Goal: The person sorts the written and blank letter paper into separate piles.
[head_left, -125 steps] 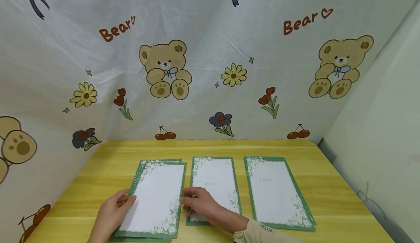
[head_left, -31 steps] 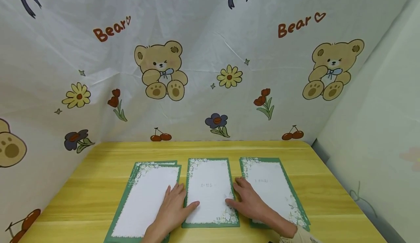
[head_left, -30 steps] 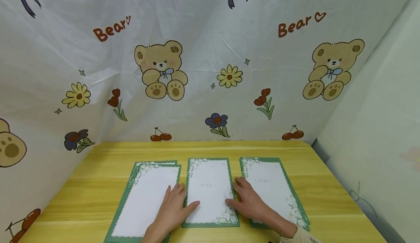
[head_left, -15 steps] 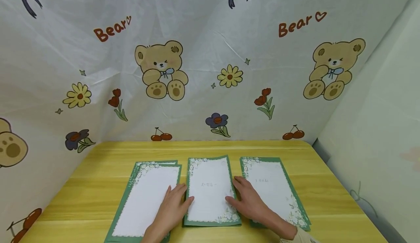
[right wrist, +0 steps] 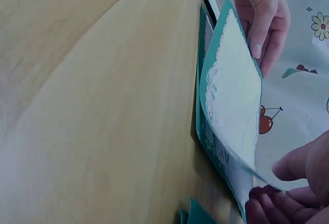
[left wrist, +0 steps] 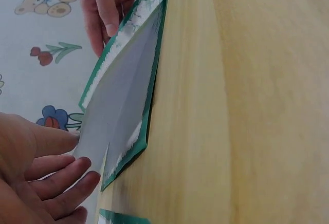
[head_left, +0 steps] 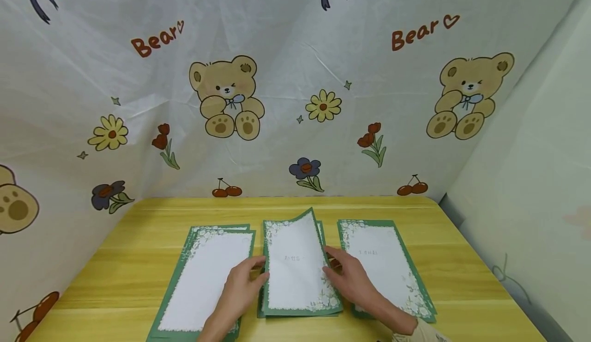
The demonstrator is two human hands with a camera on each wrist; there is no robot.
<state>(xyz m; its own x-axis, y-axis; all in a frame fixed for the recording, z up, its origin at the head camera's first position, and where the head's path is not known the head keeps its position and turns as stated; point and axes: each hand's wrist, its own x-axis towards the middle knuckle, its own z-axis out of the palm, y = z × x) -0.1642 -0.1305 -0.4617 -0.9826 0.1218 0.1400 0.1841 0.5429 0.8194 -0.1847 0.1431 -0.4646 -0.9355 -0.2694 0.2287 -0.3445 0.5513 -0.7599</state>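
Note:
The middle sheet of letter paper (head_left: 295, 280), white with a green floral border and faint handwriting, is raised and bowed, its far right corner curling up. My left hand (head_left: 237, 288) pinches its left edge between thumb and fingers. At the right edge, my right hand (head_left: 353, 280) pinches it the same way. Another green-bordered sheet (head_left: 321, 233) shows beneath it on the table. In the left wrist view a gap opens between the lifted sheet (left wrist: 95, 75) and the lower one. The right wrist view shows the raised sheet (right wrist: 234, 90) curving between both hands.
Left of the hands lies a pile of matching sheets (head_left: 203, 280), slightly offset, the top one unwritten. On the right is another pile (head_left: 388, 275) with faint writing. The yellow wood-grain table (head_left: 115, 280) meets a bear-print curtain (head_left: 286, 49) at the back.
Earlier both hands were at the left pile, then moved right to the middle sheets and lay flat beside them. Since then the top middle sheet has been gripped at both sides and lifted.

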